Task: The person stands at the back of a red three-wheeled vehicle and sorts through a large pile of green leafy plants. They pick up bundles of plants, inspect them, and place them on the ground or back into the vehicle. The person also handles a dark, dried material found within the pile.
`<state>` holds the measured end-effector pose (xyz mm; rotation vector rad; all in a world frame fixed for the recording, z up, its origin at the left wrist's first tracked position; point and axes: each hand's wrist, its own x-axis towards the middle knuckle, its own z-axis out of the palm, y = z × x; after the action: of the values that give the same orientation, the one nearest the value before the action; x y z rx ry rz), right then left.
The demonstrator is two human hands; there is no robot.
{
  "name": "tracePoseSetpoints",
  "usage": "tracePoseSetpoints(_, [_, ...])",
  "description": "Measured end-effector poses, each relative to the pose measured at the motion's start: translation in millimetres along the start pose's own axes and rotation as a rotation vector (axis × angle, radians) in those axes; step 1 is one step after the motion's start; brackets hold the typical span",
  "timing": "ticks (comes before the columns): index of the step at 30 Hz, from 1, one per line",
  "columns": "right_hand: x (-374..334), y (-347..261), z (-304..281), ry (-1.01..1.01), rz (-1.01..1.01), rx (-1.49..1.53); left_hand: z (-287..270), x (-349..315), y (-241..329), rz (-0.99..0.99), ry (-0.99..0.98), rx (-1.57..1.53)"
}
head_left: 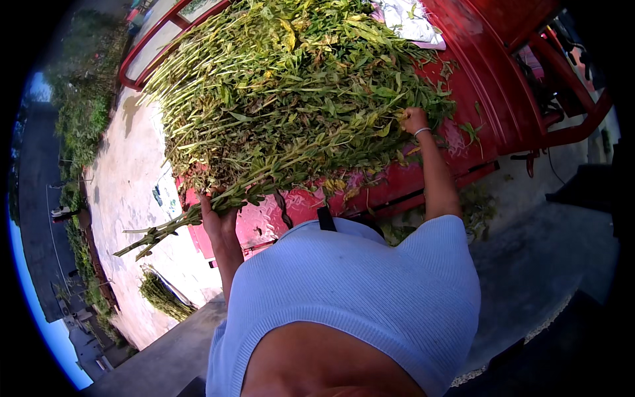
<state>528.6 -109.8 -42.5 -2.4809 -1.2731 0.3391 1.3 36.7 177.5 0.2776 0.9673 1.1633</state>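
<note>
A thick heap of cut leafy stalks (264, 99), green with yellowing and brown leaves, lies across the red metal bed (370, 202) of a vehicle. Along the heap's near edge runs a bundle of long green stalks (291, 165); its bare cut ends stick out at the left. My left hand (218, 217) is wrapped round this bundle near those ends, the palm partly hidden by the stems. At the bundle's leafy right end, my right hand (415, 120) is closed on the tips, a pale band at its wrist.
A white cloth bag (407, 20) lies at the heap's far right. Red rails (149, 56) bound the bed at far left, and a red metal body (503, 79) rises at right. Another bunch of stalks (164, 294) lies on the concrete ground (126, 198) at lower left.
</note>
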Motion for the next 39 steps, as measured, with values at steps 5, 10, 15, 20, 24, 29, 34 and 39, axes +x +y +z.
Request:
tracePoseSetpoints(5, [-5, 62, -44, 0.35, 0.829, 0.75, -5, 5, 10, 0.078, -0.001, 0.031])
tracePoseSetpoints(10, [-5, 22, -32, 0.256, 0.552, 0.915, -17, 11, 1, 0.06, -0.11, 0.004])
tracePoseSetpoints(15, [17, -33, -13, 0.034, 0.557, 1.108, -8, 2, -6, 0.11, -0.076, -0.009])
tracePoseSetpoints(20, [20, -58, 22, -0.019, 0.64, 1.375, -15, 3, -8, 0.098, -0.087, -0.02])
tracePoseSetpoints(24, [14, -69, 34, -0.178, 0.648, 1.173, -15, 5, -10, 0.08, -0.065, -0.026])
tracePoseSetpoints(29, [0, -101, 38, 0.009, 0.692, 1.563, 3, 1, -18, 0.101, -0.083, -0.022])
tracePoseSetpoints(34, [-9, -81, 24, -0.086, 0.795, 2.065, -4, 0, -15, 0.144, -0.146, -0.01])
tracePoseSetpoints(39, [-8, -91, 12, -0.355, 0.511, 1.573, -6, -1, -18, 0.168, -0.243, 0.04])
